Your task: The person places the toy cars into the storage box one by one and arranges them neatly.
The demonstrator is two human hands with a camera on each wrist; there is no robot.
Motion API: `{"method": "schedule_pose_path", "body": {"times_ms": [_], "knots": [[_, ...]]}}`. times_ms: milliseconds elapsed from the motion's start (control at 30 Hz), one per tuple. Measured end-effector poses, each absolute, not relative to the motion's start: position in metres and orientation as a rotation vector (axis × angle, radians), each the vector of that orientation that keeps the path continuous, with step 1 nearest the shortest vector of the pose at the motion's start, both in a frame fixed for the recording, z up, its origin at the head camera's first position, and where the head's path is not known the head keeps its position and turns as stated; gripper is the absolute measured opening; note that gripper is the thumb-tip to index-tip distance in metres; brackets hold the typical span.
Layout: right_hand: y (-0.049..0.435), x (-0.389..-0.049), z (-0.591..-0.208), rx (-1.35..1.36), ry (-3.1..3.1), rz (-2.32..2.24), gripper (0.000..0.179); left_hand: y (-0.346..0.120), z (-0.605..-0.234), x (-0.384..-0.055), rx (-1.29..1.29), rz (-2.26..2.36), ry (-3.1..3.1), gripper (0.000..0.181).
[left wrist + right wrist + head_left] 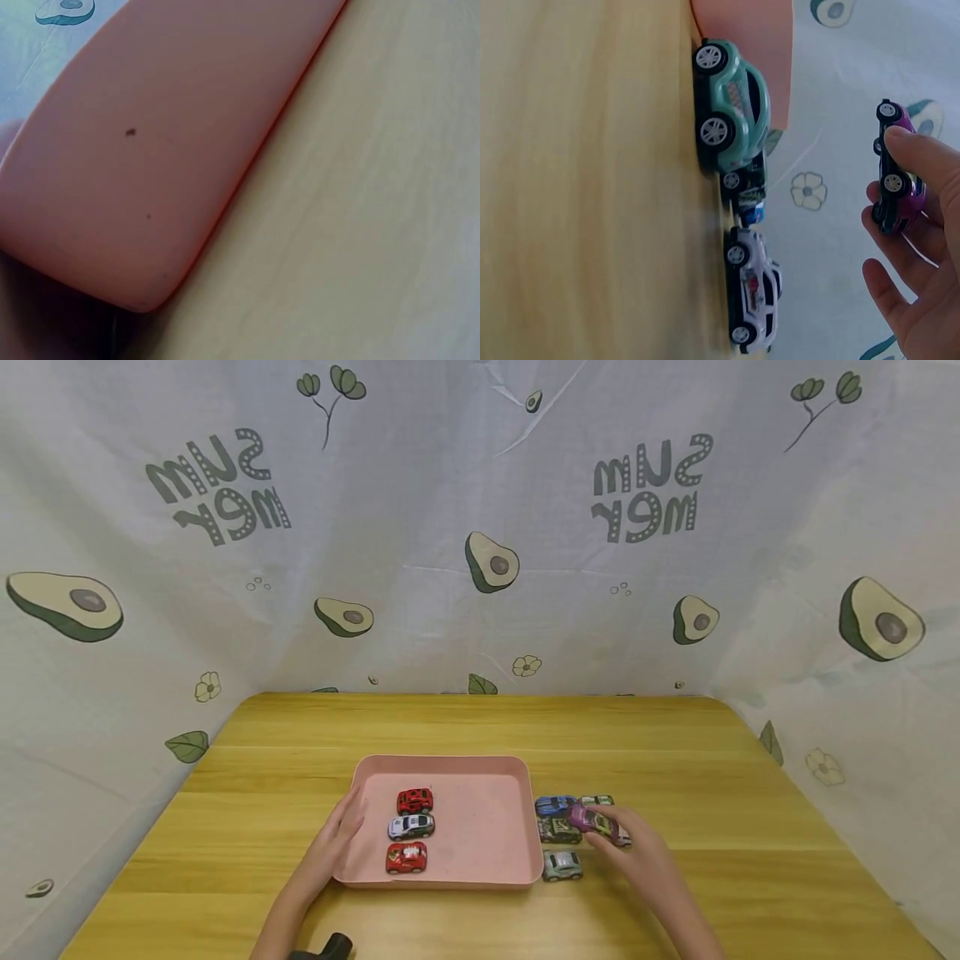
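My right hand (637, 852) pinches a purple toy car (592, 821) between thumb and fingers. In the right wrist view that purple car (896, 169) is held up off the table, its wheels facing the thumb side. Below and left of it in the head view are a blue toy car (555, 806), a dark green patterned car (559, 831), a pale green car (562, 865) and a partly covered whitish car (597, 800). My left hand (335, 839) rests along the left side of the pink tray (480, 885), fingers extended at its rim.
Inside the tray, toward its left, stand a red car with black spots (415, 801), a white car (411, 827) and a red car (407, 857) in a column. A black object (336, 947) shows at the wooden table's (480, 722) front edge. A printed curtain (420, 527) hangs behind.
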State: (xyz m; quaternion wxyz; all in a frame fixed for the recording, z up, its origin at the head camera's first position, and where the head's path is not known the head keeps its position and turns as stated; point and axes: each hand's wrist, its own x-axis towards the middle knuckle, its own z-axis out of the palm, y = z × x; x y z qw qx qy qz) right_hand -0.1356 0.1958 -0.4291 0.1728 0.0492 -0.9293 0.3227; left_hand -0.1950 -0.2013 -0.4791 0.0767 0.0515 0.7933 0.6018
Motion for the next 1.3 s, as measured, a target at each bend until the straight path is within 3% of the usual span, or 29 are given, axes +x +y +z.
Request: {"method": "schedule_pose_path", "body": {"times_ms": [667, 1300], "knots": [[0.161, -0.153, -0.413, 0.192, -2.724, 0.928, 0.036, -0.201, -0.478, -0.195, 0.149, 1.807, 2.387, 0.059], [0.113, -0.165, -0.415, 0.420, -2.722, 0.972, 0.032, -0.201, -0.477, -0.194, 0.139, 1.816, 2.384, 0.059]]}}
